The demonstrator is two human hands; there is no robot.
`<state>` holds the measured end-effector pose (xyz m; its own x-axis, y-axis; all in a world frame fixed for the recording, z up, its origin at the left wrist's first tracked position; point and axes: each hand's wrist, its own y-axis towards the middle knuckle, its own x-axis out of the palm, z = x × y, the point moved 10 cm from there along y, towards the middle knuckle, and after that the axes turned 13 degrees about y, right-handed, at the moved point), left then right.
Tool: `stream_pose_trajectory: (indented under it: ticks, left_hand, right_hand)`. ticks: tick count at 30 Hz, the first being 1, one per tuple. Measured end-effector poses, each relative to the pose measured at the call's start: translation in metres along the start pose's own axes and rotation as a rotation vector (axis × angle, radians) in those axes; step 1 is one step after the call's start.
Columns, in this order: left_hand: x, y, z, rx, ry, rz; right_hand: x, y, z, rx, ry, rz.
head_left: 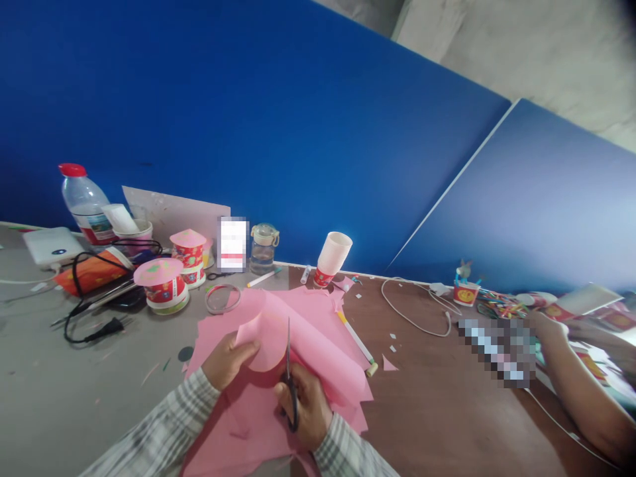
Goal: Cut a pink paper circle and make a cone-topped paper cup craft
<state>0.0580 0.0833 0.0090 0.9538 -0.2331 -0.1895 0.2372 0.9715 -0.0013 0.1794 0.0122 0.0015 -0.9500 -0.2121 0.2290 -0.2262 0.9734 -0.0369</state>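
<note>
My left hand (226, 361) pinches the edge of a pink paper sheet (308, 344), lifting and curling it above the stack of pink paper on the table. My right hand (305, 407) is closed round black scissors (289, 377), whose blades point up into the held sheet. Both sleeves are plaid.
At the back stand a water bottle (84, 202), paper cups with pink lids (163, 285), a small glass jar (263, 248), a tilted paper cup (332, 258) and a tape ring (222, 298). A black cable (94, 328) lies left, a pencil (355, 338) and a white cable (412, 318) right. Another person's arm (581, 391) reaches in at the right.
</note>
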Motion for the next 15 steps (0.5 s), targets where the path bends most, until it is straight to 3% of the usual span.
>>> stream_pose_trajectory:
  ticks: [15]
  left_hand:
    - [-0.0014, -0.0002, 0.0011, 0.017, -0.006, 0.021]
  right_hand:
    - [-0.0039, -0.0002, 0.0008, -0.044, -0.022, 0.014]
